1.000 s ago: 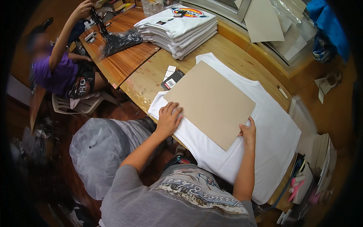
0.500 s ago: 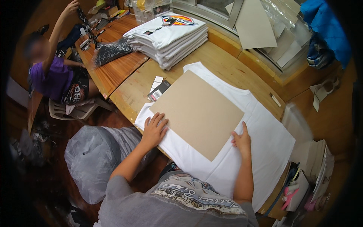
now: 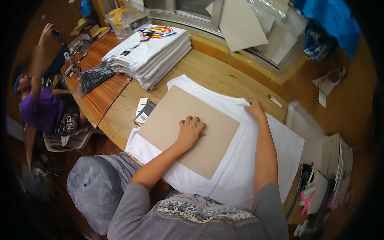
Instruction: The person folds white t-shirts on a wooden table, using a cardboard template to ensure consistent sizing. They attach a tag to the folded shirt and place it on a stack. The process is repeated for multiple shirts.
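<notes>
A grey plastic bag point(image 3: 90, 188) sits low at the left. The left hand point(image 3: 190, 132) lies flat, fingers spread open, on a brown cardboard sheet point(image 3: 188, 130) centred on a white T-shirt point(image 3: 256, 168) spread over the wooden surface point(image 3: 212, 70). The right hand point(image 3: 255, 109) pinches the shirt's far edge. Beyond stands a stack of folded white shirts point(image 3: 150, 54).

Small tags point(image 3: 143, 112) lie on table just left of cardboard sheet: two white, one black w/ white barcode end. Dark shiny plastic bag point(image 3: 94, 77) flat on darker tabletop, left of shirt stack. Clear plastic box point(image 3: 126, 18) w/ yellow contents behind stack. Black hang tag point(image 3: 146, 35) atop stack's round red-yellow print.
</notes>
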The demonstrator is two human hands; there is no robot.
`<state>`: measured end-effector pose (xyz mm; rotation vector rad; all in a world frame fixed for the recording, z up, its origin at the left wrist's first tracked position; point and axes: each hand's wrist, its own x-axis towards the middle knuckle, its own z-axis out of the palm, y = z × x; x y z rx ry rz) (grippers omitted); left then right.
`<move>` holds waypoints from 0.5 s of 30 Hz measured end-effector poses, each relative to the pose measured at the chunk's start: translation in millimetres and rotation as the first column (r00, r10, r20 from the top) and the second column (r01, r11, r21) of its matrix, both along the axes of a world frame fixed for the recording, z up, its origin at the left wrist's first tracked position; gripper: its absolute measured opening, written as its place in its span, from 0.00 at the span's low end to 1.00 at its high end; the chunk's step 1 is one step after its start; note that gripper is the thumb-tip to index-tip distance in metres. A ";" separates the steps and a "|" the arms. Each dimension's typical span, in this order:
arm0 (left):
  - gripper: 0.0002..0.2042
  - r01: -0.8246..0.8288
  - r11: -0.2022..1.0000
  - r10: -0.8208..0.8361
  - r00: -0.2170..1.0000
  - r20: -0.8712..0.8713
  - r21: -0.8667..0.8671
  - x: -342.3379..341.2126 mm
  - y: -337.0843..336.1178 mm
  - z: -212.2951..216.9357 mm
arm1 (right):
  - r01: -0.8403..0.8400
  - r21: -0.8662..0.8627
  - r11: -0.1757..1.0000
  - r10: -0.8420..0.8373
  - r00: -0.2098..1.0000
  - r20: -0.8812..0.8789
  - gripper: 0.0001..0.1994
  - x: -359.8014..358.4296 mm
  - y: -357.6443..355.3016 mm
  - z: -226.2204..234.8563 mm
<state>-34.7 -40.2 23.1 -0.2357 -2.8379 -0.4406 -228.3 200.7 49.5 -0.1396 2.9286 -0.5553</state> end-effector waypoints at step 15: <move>0.20 0.571 0.784 -0.550 0.821 0.152 -0.244 -8.1 21.8 13.2 | -0.333 0.397 0.856 0.454 0.850 -0.268 0.13 188.9 10.2 -22.2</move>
